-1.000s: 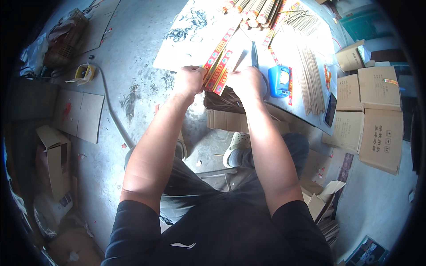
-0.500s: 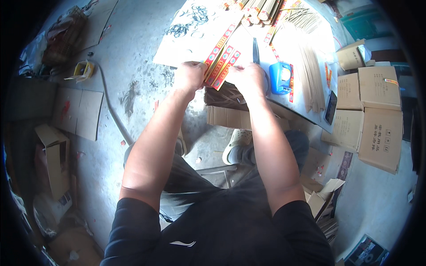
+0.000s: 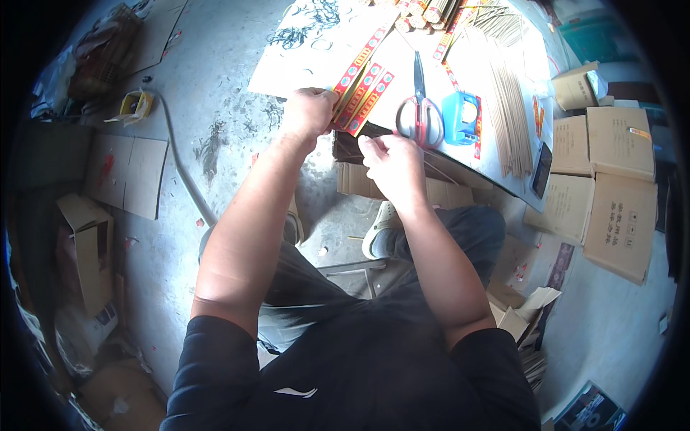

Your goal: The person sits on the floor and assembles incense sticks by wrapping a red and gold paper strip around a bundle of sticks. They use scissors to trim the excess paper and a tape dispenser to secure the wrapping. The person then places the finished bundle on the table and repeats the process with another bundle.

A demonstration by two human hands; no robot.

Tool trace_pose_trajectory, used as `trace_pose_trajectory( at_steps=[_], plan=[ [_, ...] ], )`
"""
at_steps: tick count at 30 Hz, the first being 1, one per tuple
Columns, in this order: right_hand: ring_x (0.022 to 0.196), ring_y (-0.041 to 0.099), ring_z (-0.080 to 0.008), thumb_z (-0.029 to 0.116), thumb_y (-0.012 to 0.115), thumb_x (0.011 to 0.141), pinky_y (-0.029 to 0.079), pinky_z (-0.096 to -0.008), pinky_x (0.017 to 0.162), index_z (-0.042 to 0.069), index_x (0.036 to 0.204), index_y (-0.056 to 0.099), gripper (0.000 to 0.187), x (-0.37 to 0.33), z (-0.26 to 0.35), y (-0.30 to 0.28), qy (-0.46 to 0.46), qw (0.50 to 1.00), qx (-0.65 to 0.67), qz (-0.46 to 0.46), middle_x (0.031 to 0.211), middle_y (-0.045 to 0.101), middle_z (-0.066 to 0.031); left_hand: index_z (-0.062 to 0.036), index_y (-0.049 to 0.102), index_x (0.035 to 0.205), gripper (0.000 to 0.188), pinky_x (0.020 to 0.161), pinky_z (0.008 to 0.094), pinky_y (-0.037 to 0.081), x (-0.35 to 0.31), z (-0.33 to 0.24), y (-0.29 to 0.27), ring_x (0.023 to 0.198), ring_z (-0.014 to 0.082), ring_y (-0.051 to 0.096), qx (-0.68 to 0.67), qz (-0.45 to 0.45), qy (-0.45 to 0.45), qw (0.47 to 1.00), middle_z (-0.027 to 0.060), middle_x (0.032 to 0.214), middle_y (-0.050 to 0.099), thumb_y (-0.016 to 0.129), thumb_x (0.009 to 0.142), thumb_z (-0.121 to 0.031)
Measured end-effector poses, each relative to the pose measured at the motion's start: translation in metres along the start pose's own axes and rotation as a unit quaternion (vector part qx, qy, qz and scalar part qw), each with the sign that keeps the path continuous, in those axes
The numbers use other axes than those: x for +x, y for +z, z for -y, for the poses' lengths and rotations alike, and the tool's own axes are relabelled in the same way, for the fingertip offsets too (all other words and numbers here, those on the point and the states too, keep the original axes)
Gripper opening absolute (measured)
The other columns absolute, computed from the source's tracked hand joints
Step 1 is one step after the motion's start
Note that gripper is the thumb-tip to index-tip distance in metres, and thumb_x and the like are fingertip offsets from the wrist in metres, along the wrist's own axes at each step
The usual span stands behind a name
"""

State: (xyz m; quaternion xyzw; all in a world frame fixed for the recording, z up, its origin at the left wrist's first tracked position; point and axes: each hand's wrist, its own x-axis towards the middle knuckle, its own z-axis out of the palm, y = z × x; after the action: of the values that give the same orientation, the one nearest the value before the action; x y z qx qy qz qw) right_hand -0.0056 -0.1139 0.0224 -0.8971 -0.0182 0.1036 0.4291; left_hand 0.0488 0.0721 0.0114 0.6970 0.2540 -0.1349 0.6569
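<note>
Head view: a grey concrete floor (image 3: 237, 57) spreads beneath everything, and a white-topped table (image 3: 277, 80) stands at the upper middle, brightly lit. Several brown cartons (image 3: 619, 226) are gathered to the right of the table, with flaps and faces at different angles. A smaller cardboard box (image 3: 359, 178) sits just below the table's near edge, partly hidden by the right forearm. On the right part of the tabletop lies a spread of thin tan sticks (image 3: 510, 129), and bundled sticks (image 3: 424, 14) in red-and-yellow wrapping are grouped at the far edge. The left hand (image 3: 310, 111) grasps red-and-yellow strips (image 3: 368, 100) at their lower left ends; these fan out over the near edge of the table, between the two hands. The right hand (image 3: 397, 161) is apart from them, just to the lower right, its fingers loosely bent; whether something thin sits between thumb and forefinger, I cannot tell. Scissors (image 3: 420, 92) lie beyond the right hand, blades pointing away, with a blue tape dispenser (image 3: 453, 118) just to their right. A dark phone (image 3: 541, 170) rests at the table's right corner. Smallest are the dark rubber bands (image 3: 296, 36), scattered across the far left of the tabletop.
</note>
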Motion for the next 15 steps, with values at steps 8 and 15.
trace_pose_trajectory(
  at_steps=[8,15],
  plan=[
    [0.056,0.056,-0.0056,0.029,0.073,0.099,0.039,-0.0192,0.046,0.003,0.093,0.072,0.027,0.004,0.011,0.02,0.221,0.91,0.349,0.037,0.076,0.066,-0.0004,0.0032,0.074,0.101,0.027,0.064,0.0328,0.057,0.0,-0.001,-0.001,0.068,0.0178,0.068,-0.007,-0.004,-0.006,1.0,0.0108,0.087,0.071,0.064,0.098,-0.021],
    [0.056,0.055,-0.0053,0.024,0.072,0.1,0.039,-0.0199,0.046,0.003,0.093,0.072,0.022,0.005,0.005,0.027,0.178,0.916,0.36,0.007,0.076,0.065,0.0005,0.0052,0.07,0.082,0.022,0.048,0.0333,0.045,-0.003,-0.002,0.004,0.052,0.0152,0.056,-0.065,-0.032,0.005,0.997,0.0089,0.067,0.063,0.064,0.093,-0.013]
  ],
)
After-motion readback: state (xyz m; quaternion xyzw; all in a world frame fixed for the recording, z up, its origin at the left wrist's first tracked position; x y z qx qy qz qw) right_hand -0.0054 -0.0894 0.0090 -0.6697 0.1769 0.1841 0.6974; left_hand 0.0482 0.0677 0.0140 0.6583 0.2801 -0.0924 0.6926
